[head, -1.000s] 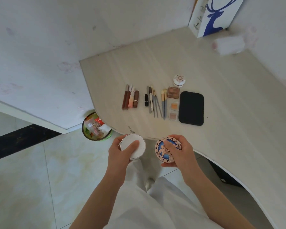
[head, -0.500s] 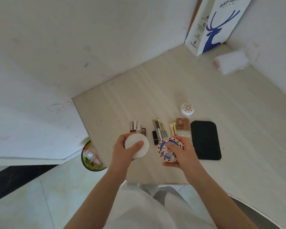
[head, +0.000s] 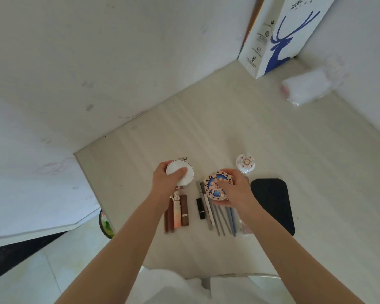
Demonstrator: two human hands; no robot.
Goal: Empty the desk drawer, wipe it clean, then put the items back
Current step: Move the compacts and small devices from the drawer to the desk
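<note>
My left hand (head: 166,183) grips the white compact (head: 180,173), thumb across its lid. My right hand (head: 233,189) pinches the patterned compact (head: 215,187), fingers curled round its rim. Both hover over the desk (head: 228,119), above the laid-out row: lipsticks (head: 178,212) left of the pencils (head: 215,216), black pad (head: 272,202) right of them, small jar (head: 245,163) just beyond. Drawer not in view. Looks like the emptying stage. Best to set each compact down flat in bare space beyond the row, clear of the pencils so nothing rolls. Desk is pale wood in a white corner; a deer-print bag (head: 281,36) stands at the back.
</note>
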